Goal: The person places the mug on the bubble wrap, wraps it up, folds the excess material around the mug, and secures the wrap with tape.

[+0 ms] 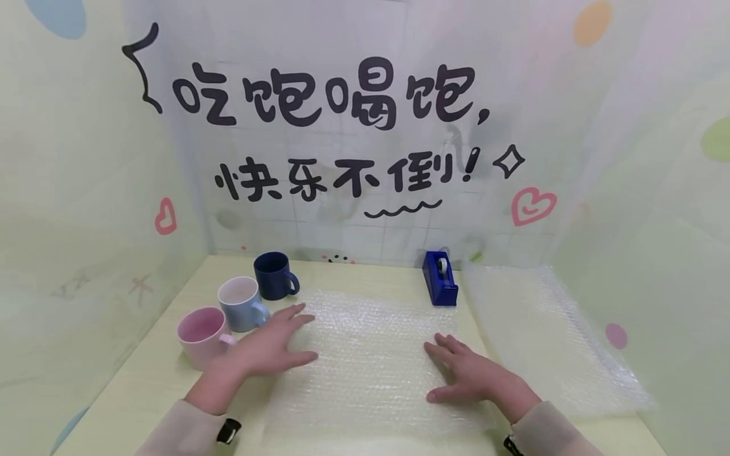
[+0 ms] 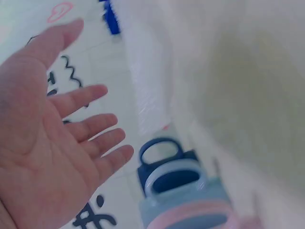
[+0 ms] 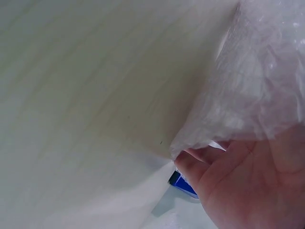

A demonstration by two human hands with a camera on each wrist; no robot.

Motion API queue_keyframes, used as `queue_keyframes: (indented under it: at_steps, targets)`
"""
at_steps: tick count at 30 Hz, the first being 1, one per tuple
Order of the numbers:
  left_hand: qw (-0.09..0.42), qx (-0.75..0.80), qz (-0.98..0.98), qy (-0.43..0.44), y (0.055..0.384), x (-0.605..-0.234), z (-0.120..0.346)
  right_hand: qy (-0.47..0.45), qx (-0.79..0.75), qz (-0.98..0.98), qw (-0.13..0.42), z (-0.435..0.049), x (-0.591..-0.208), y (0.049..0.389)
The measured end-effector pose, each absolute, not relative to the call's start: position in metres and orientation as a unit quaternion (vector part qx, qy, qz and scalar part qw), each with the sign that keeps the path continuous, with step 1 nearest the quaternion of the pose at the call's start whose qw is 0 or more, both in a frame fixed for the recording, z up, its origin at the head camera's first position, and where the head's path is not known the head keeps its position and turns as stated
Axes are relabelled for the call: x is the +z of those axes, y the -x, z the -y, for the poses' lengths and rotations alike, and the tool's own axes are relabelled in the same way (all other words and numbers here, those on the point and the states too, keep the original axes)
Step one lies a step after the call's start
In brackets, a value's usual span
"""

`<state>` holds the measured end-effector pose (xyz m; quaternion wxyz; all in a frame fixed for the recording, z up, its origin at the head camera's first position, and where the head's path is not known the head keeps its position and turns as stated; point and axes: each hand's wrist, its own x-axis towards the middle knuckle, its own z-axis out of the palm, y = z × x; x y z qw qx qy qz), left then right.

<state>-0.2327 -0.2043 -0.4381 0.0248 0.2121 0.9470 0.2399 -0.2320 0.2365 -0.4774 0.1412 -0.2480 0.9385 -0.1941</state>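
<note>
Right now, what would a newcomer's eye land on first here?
Probably the big black lettering across the back wall. Next might come the pink mug, light blue mug and dark blue mug lined up on the left of the table, and the blue tape dispenser near the wall, right of centre. Nearer, the left hand and right hand are at either side of a bubble wrap sheet.

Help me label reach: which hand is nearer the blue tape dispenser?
Right: the right hand is on the near side of the blue tape dispenser; the left hand is farther off, to its left.
</note>
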Motion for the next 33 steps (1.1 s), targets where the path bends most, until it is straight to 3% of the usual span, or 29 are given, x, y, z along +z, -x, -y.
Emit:
queue_keyframes:
  at_steps: [5, 9, 12, 15, 21, 26, 33]
  targets:
    - [-0.080, 0.230, -0.959, -0.145, 0.225, -0.406, 0.235, 0.244, -0.199, -0.938, 0.145, -0.235, -0.477, 0.231]
    - [-0.109, 0.229, -0.966, -0.048, 0.220, -0.393, 0.266, 0.244, -0.199, -0.938, 0.146, -0.235, -0.476, 0.231]
    - [-0.079, 0.224, -0.971, 0.027, 0.216, -0.393, 0.287, 0.244, -0.200, -0.938, 0.146, -0.235, -0.476, 0.232]
    - [-0.013, 0.220, -0.972, 0.079, 0.214, -0.397, 0.300, 0.240, -0.203, -0.937, 0.150, -0.235, -0.476, 0.232]
    - [0.063, 0.219, -0.968, 0.106, 0.215, -0.409, 0.307, 0.242, -0.205, -0.936, 0.152, -0.233, -0.477, 0.232]
    - [0.066, 0.222, -0.965, 0.121, 0.218, -0.414, 0.313, 0.246, -0.208, -0.934, 0.154, -0.231, -0.477, 0.232]
    - [0.017, 0.255, -0.959, 0.120, 0.222, -0.417, 0.317, 0.244, -0.205, -0.935, 0.158, -0.234, -0.478, 0.233]
